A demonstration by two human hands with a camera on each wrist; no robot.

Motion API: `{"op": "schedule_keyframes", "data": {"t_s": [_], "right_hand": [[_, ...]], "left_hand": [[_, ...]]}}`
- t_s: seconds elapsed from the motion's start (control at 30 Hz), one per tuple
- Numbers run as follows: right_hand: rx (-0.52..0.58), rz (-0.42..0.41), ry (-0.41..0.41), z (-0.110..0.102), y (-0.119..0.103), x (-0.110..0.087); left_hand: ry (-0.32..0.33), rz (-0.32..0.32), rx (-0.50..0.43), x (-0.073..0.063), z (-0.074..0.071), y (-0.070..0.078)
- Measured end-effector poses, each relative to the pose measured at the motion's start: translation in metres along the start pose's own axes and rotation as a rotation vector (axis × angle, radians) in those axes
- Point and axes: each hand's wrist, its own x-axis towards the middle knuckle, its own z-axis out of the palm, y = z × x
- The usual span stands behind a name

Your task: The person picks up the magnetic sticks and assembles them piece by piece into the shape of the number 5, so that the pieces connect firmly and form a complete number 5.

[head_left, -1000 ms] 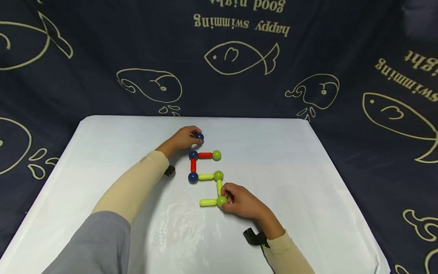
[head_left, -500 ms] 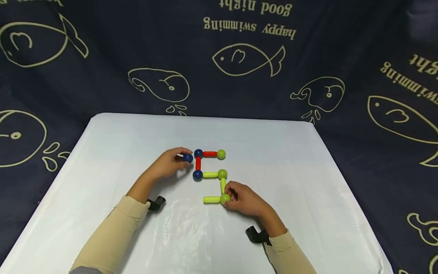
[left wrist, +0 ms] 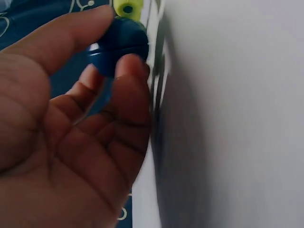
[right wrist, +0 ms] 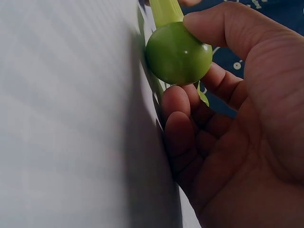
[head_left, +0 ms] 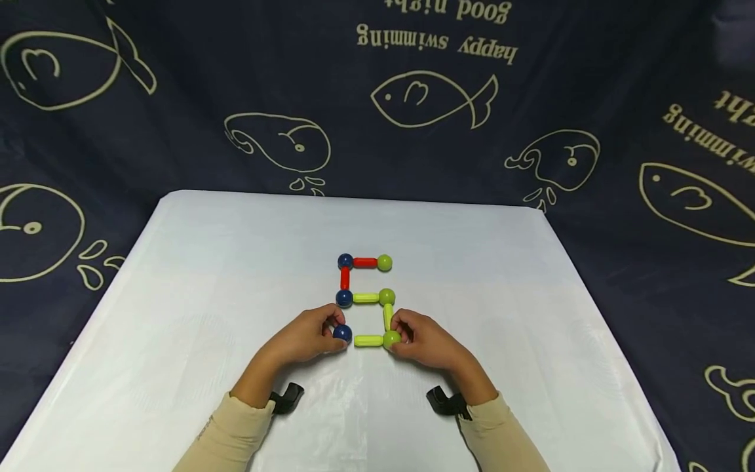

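My left hand pinches a dark blue ball between thumb and fingers, close to the free end of a yellow-green rod. In the left wrist view the blue ball overlaps the rod's hollow-looking end. My right hand holds the green ball at that rod's other end, with the thumb on top in the right wrist view of the green ball. From there an upright yellow-green rod runs up to another green ball.
Further up, a yellow-green rod leads to a blue ball. A red rod joins it to a second blue ball, then another red rod ends at a green ball. All lie on the white table.
My left hand has carried the blue ball from behind the chain's far end toward me, down to beside the nearest rod's free end. My right hand keeps its hold on the green ball.
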Motion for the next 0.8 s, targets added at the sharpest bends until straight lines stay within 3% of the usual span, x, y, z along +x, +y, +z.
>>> {"op": "schedule_keyframes", "data": {"t_s": [0.1, 0.33, 0.8], "right_hand": [[-0.001, 0.000, 0.004, -0.0005, 0.0001, -0.0007], [-0.001, 0.001, -0.001, -0.0005, 0.0003, 0.0000], [-0.003, 0.001, -0.002, 0.0000, 0.0018, -0.0006]], "left_hand": [[0.002, 0.023, 0.014, 0.0005, 0.0047, -0.0016], [0.018, 0.012, 0.015, -0.0002, 0.0074, 0.0002], [-0.018, 0.034, 0.009, -0.0018, 0.0074, -0.0015]]}}
